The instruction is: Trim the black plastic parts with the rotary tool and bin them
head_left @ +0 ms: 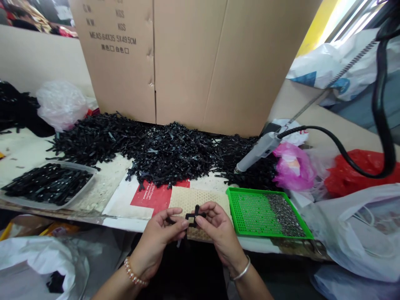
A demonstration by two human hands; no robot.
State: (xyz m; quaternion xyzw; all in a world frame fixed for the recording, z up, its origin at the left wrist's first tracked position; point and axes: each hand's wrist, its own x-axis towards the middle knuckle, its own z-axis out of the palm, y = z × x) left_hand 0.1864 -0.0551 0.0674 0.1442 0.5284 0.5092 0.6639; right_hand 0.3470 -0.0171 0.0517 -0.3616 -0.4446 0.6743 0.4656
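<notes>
My left hand [167, 231] and my right hand [217, 227] meet at the table's front edge, both closed in a pinch. Between them they hold small black plastic pieces [190, 216], one with a square opening and one with a forked, rounded end. Whether the pieces are joined I cannot tell. Beneath the hands lies a beige honeycomb-patterned mat [200, 198]. Just right of my right hand is a green tray [250, 212] with small metal screws [286, 214] heaped at its right side and rows of them in its holes.
Piles of black plastic parts [175, 150] lie along the back, before a large cardboard box [187, 62]. A clear tub [64, 204] of black strips stands left. A grey electric screwdriver [259, 152] hangs from a coiled spring at right, near pink [295, 166] and red [359, 171] bags.
</notes>
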